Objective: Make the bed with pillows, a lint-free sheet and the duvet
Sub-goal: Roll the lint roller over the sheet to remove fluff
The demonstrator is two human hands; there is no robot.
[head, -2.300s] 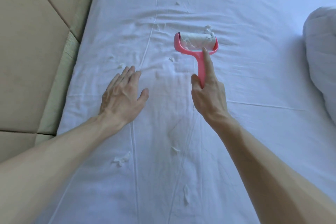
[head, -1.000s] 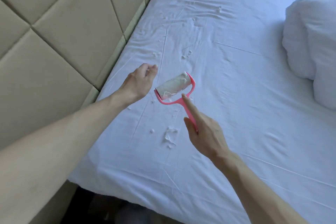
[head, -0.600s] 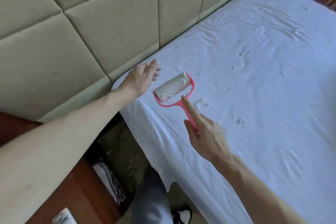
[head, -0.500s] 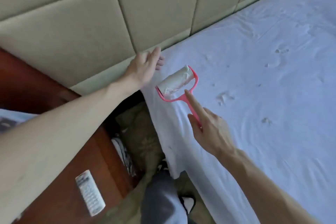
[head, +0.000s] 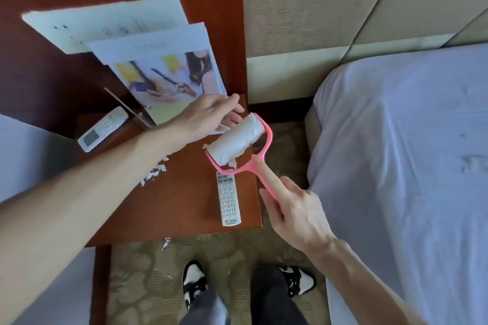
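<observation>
Pink lint roller (head: pixel 239 141), formerly over the sheet (head: pixel 409 140), now above the nightstand (head: pixel 184 206).

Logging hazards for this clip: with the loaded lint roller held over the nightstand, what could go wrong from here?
1. The lint roller in the right hand is caked with fluff; with the left hand at its far end, bits may drop onto the nightstand, joining the scraps there, or reach the remote.
2. On the sheet, specks show, so it could end up not lint-free.
</observation>
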